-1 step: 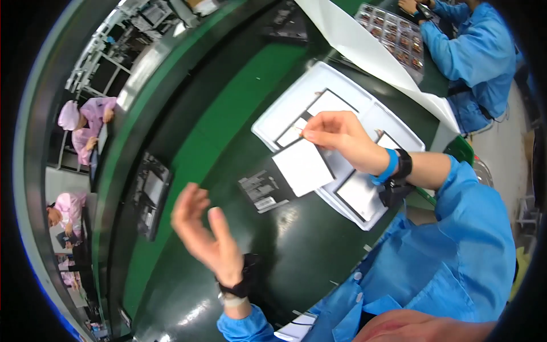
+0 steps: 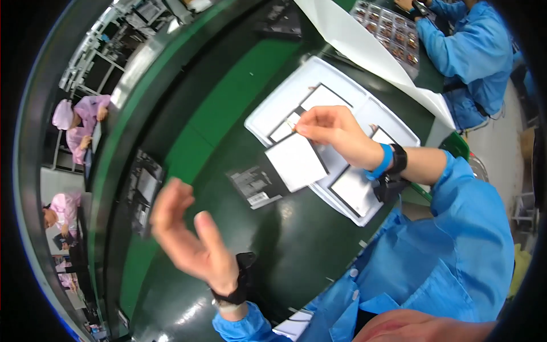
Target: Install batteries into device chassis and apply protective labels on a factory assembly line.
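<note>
Flat white panel (image 2: 296, 164), dark-edged, askew; upper corner at the right grip (image 2: 343, 135)

The person wears a shiny, bright blue cloth work jacket (image 2: 399, 279) with lots of soft wrinkles. Small, round, pale buttons (image 2: 354, 273) run down its front, and dark cloth (image 2: 364, 321) shows inside the pointed blue collar (image 2: 380, 304). The wide, puffy right sleeve (image 2: 470, 222) stops partway down the arm, so some of the forearm is bare. The right hand (image 2: 337, 134) has a flat, bright blue wristband (image 2: 381, 162), then a black strap (image 2: 398, 159) with a chunky black piece (image 2: 387, 191) on it. The left hand (image 2: 196, 245) has a thick black wrist strap (image 2: 242, 285) and a thin, pale band (image 2: 228, 307) near the crumpled blue left sleeve (image 2: 245, 326).
</note>
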Available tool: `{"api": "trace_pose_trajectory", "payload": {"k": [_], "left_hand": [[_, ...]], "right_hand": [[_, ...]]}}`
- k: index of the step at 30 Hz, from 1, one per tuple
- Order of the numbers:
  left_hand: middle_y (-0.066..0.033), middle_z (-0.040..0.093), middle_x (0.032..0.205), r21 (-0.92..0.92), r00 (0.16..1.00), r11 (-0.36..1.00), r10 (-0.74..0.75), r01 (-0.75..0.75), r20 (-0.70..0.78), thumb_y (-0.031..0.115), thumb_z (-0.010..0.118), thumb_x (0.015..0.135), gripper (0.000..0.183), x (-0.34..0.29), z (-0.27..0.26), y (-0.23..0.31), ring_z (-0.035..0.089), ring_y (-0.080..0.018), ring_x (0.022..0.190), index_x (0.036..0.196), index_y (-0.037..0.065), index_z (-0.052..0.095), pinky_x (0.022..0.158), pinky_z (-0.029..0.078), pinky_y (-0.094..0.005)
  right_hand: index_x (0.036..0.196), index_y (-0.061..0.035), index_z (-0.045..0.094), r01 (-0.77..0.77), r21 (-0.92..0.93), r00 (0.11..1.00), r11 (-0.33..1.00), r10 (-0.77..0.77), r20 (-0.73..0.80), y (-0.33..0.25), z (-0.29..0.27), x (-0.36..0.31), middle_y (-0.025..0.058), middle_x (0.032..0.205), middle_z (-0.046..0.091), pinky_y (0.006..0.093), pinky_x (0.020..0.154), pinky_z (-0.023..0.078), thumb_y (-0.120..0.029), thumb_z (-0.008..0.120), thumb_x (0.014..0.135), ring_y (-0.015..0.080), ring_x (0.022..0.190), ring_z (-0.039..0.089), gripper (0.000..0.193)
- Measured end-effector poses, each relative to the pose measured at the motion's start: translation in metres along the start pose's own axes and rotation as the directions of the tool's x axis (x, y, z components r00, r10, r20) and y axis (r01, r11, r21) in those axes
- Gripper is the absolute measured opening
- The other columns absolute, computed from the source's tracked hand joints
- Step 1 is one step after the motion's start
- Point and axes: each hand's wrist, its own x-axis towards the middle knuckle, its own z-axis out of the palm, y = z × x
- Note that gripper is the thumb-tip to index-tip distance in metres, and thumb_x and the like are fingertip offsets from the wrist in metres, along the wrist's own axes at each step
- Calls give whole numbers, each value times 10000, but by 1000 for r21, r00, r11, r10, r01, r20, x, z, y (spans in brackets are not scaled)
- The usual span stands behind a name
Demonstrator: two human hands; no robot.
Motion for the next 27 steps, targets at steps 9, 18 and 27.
{"api": "trace_pose_trajectory", "payload": {"k": [9,18,27], "left_hand": [[-337,313,1541,-121,917,956,211,-265,-339,477,367,1011,713,54,45,126,382,-468,1391,1492,-41,276,1142,381,-570],[-290,193,1627,-301,841,789,462,-535,-282,694,550,886,1001,27,-46,125,162,-401,1526,1597,113,150,1203,295,-555],[-343,460,1404,-588,862,649,235,-483,-449,435,257,1027,681,25,-39,93,508,-475,1281,1428,-98,392,1070,433,-557]], "right_hand": [[1009,-8,725,26,-5,997,1000,-26,66,2,-3,7,-3,848,690,205,644,444,-150,729,923,49,729,580,166],[1004,-14,719,22,-18,997,1000,-21,69,-1,-8,-4,-12,820,680,192,644,436,-148,733,929,40,716,580,154],[1013,-12,715,34,-47,993,998,-28,110,-7,6,-2,-17,837,685,195,650,446,-143,724,939,26,722,576,152]]}}
